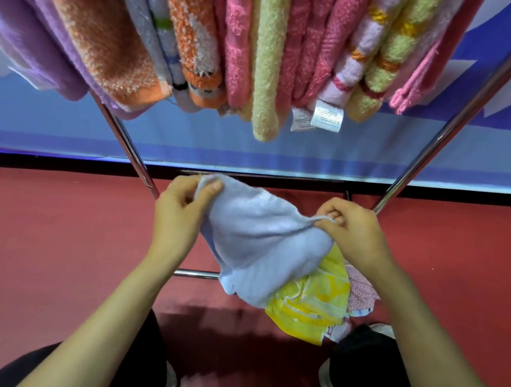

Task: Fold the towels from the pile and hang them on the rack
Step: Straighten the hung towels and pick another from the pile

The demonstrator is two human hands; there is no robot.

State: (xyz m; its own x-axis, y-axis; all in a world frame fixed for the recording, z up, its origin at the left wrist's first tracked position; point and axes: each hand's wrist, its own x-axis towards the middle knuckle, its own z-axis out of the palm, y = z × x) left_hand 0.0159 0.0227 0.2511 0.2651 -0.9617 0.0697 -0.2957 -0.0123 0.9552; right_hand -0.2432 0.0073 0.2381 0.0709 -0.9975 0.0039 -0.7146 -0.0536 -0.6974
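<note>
Together, two hands (180, 212) (352, 235) pinch one blue towel (257, 242).

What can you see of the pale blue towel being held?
The pale blue towel looks like soft, fluffy terry cloth with a thin stitched hem. It hangs rumpled and not yet folded, stretched between the left hand and right hand, each pinching a top corner. Its lower end droops over a yellow towel.
</note>
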